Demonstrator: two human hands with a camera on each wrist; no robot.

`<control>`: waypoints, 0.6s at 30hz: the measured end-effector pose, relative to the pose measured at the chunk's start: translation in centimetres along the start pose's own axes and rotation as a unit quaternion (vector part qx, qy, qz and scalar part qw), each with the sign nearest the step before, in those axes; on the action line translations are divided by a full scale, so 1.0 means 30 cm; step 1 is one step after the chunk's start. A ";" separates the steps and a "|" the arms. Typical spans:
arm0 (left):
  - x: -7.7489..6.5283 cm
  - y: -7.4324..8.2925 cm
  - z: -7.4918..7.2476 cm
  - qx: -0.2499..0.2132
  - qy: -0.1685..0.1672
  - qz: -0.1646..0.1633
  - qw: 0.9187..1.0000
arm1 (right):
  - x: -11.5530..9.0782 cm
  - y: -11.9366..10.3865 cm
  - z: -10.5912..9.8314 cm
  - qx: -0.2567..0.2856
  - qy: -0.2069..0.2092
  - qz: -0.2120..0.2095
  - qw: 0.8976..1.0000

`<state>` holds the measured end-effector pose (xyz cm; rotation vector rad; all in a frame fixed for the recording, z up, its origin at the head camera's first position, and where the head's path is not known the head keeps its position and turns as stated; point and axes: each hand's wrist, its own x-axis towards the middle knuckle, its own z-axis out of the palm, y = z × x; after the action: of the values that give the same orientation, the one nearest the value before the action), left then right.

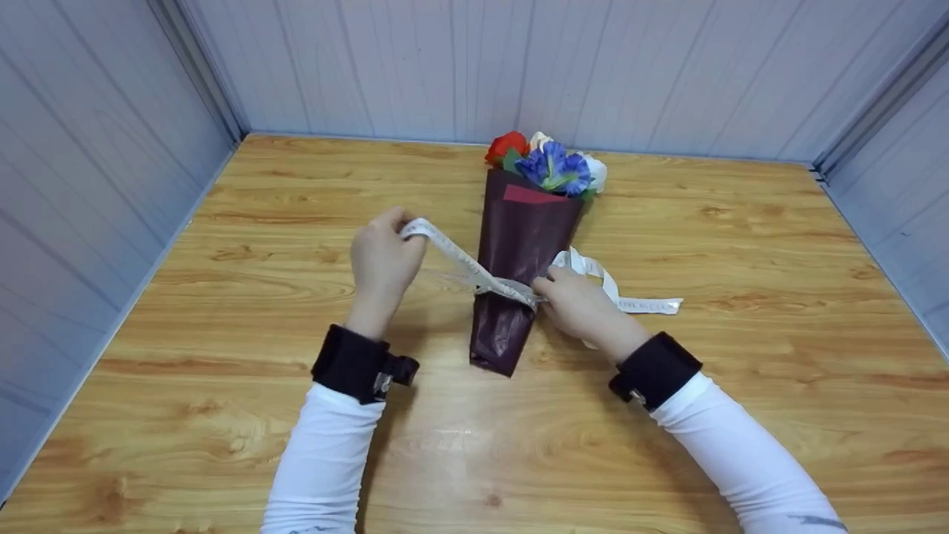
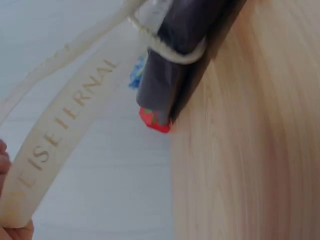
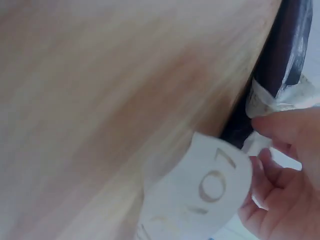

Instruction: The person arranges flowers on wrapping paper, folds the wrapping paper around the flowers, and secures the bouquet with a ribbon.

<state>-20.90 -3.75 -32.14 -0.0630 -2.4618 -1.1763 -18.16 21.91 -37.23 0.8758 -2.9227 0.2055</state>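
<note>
A bouquet [image 1: 521, 230] in dark maroon wrapping lies on the table, its red, blue and white flowers pointing to the back. Around its lower part runs a white ribbon [image 1: 458, 256], printed with gold letters reading "IS ETERNAL" in the left wrist view. Left of the bouquet, my raised left hand [image 1: 385, 256] pinches one length of that ribbon and stretches it up from the wrapping. My right hand [image 1: 582, 305] is at the bouquet's right side, thumb and fingers pinching the ribbon against the wrapping. Beyond this hand, a loose ribbon end [image 1: 649, 305] loops out over the table.
The wood-grain table [image 1: 222, 430] extends around the bouquet. Pale panel walls [image 1: 400, 67] stand behind it and on both sides. The flower heads [image 1: 552, 167] lie near the table's back edge.
</note>
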 end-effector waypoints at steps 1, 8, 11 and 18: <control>0.005 -0.012 -0.010 -0.011 0.021 -0.011 1.000 | -0.002 0.006 0.001 0.000 0.010 -0.004 1.000; 0.048 -0.097 -0.064 -0.337 0.091 -0.168 0.922 | -0.040 0.076 -0.008 0.024 0.020 -0.023 0.999; 0.055 -0.135 -0.077 -0.346 0.099 -0.191 0.913 | -0.063 0.106 -0.017 0.013 -0.004 0.016 1.000; 0.031 -0.237 -0.100 0.058 -0.016 -0.151 0.987 | -0.117 0.178 -0.055 -0.010 -0.128 0.126 0.984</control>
<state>-22.22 -10.72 -35.34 0.3383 -2.6278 -1.1517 -18.12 28.47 -36.59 0.5647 -3.2670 0.0845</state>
